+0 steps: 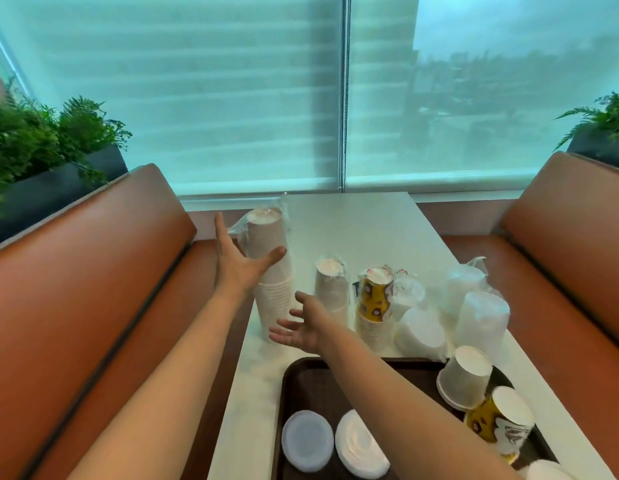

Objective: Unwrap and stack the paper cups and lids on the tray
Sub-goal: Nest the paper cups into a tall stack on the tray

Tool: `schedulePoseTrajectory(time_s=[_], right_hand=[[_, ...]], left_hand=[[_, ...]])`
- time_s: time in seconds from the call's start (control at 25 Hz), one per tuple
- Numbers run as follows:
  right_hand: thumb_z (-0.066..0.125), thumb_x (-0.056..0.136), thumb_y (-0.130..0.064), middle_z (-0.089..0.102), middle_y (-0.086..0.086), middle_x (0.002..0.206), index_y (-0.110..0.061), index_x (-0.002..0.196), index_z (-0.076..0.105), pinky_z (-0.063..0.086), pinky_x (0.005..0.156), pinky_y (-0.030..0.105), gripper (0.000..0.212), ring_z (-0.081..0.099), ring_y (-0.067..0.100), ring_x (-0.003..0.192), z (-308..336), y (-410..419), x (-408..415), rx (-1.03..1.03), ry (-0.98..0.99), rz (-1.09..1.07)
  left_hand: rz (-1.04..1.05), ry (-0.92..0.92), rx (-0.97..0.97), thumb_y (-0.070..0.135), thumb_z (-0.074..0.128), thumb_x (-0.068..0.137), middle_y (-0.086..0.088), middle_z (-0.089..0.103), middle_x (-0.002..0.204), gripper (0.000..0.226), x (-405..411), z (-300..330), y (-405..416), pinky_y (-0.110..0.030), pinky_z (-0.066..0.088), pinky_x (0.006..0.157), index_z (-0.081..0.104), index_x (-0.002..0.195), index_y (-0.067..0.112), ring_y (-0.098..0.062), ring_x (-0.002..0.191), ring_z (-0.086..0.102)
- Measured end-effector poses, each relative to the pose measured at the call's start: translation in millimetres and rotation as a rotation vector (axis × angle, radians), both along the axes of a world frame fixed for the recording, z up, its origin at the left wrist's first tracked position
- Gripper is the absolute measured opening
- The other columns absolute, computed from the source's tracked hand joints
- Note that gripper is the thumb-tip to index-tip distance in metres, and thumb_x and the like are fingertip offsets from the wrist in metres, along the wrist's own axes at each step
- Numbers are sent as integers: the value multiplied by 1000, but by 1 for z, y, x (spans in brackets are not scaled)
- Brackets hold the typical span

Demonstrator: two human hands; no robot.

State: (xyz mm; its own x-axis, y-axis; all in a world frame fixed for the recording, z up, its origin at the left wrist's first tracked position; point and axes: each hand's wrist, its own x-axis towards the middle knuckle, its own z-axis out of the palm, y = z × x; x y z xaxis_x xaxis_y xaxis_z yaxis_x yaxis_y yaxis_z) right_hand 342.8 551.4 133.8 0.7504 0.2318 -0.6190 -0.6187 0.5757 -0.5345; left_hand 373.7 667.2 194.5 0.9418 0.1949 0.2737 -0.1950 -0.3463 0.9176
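A tall wrapped stack of white paper cups (270, 271) stands upside down at the table's left edge. My left hand (240, 263) is spread against its upper part, thumb across the front. My right hand (301, 327) is open, palm up, by the stack's base, just short of it. A shorter wrapped white cup stack (330, 289), a wrapped yellow patterned stack (375, 303) and wrapped lid bundles (420, 332) (481, 317) stand behind the dark brown tray (301, 379). On the tray lie two white lids (307, 441) (360, 445), a white cup stack (465, 379) and a yellow cup stack (502, 424).
The white table (353, 220) runs to the window between two orange bench seats (76, 289) (571, 237). Planters with ferns (34, 140) (609, 116) sit behind the backrests. Another white object (547, 471) peeks in at the tray's bottom right.
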Motion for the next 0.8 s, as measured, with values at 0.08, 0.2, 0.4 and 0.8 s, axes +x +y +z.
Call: schedulePoseTrajectory(time_s=[0.08,0.2,0.4,0.8], right_hand=[[46,97,-41,38,31,134,-1,142,23,39,101,54,65,40,45,127,-11,6,23,223,148,-111],[44,94,-53,42,32,115,-3,137,28,39,100,59,68,40,48,124,-29,12,48,442,271,-221],[49,83,-69,34,34,123,-1,137,21,42,93,66,91,38,55,121,-60,28,71,539,398,-279],[76,71,-50,36,28,132,4,131,28,53,84,55,94,52,48,108,-71,33,87,525,596,-346]], left_hand=[[-11,-61,-38,18,86,62,-10,23,153,124,16,-10,3,-7,24,93,0,150,22,-4,127,27],[-53,-103,-100,46,91,44,-9,42,141,139,33,-24,6,-22,35,99,0,149,32,-5,122,40],[-93,-74,-98,61,86,40,4,47,137,132,58,-52,12,-44,43,104,5,143,45,-14,127,46],[-29,-40,18,29,87,60,3,57,110,75,69,-70,14,-24,44,82,44,122,23,-15,100,57]])
